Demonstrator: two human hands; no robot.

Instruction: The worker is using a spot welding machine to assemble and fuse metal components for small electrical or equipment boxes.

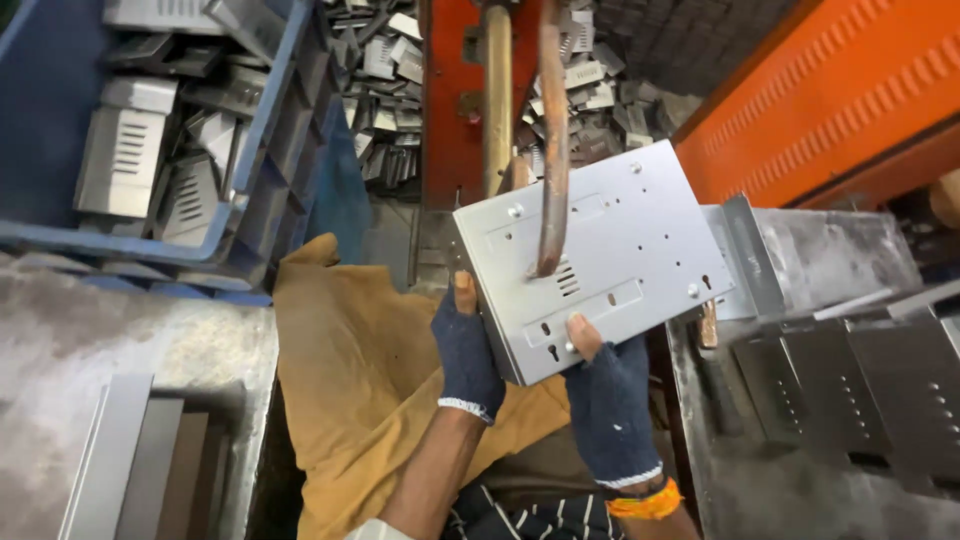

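- Holding a grey sheet-metal box (590,255) up under the copper rod (553,140) of an orange machine (450,100), with the rod's bent tip pressing on the top face close to a group of small slots — seemingly so that one spot on the panel meets the tip.
- Left hand (465,350), in a dark blue fingerless glove, gripping the box's near left edge; bare fingers (464,293) closed against the side wall, apparently steadying the tilt.
- Right hand (608,400), gloved likewise and wearing an orange wristband (640,503), clamped on the near bottom edge, thumb lying flat on the top face beside a keyhole slot, the other fingers hidden underneath, most likely carrying the weight.
- Keeping the box tilted and clear of any tabletop, hanging in the air between the two hands and the rod, both grips staying at the near edge, well away from the contact point.
- Resting a folded grey bracket (745,255) just beside the box's right end, on a steel tabletop (830,250).
- Lying ready at the right: dark perforated plates (860,390), within reach of the right hand.
- Sitting at the upper left: a blue crate (270,150) filled with slotted metal parts, more of them heaped behind the machine.
- Draping a tan cloth (350,380) below the hands, probably as padding over the lap.
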